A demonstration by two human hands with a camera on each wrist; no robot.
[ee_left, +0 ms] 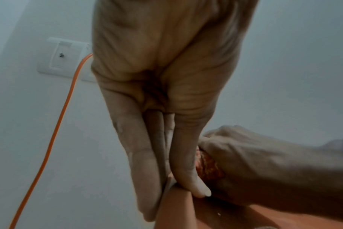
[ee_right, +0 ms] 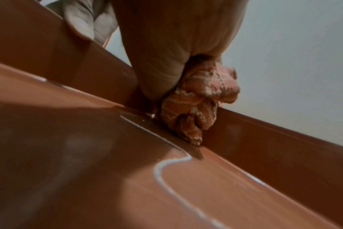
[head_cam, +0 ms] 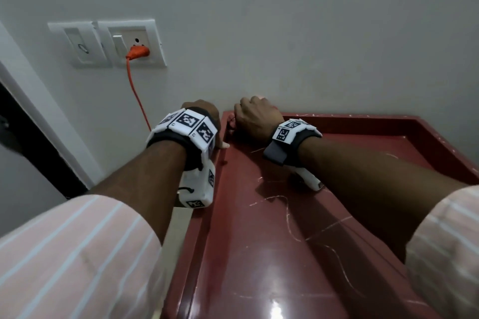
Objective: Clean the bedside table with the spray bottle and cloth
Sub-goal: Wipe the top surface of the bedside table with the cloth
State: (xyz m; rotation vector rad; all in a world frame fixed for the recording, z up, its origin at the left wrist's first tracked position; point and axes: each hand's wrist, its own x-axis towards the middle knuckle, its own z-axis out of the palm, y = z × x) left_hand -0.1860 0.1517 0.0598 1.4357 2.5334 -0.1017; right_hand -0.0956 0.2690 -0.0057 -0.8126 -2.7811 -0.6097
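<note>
The bedside table [head_cam: 285, 254] is glossy red with thin white veins and a raised rim. At its far left corner my right hand [head_cam: 255, 116] grips a bunched orange-and-white cloth [ee_right: 198, 100] and presses it into the angle where the tabletop meets the back rim. The cloth [ee_left: 209, 167] also shows under my right hand [ee_left: 264, 162] in the left wrist view. My left hand [ee_left: 172, 190] holds the left rim, with straight fingers down the outside and the thumb over the top edge. No spray bottle is in view.
The grey wall stands directly behind the table. A white switch and socket plate [head_cam: 108, 44] holds an orange plug [head_cam: 138, 52], whose cable [head_cam: 137, 96] hangs down past the table's left corner. A dark doorway [head_cam: 31, 142] lies at the far left.
</note>
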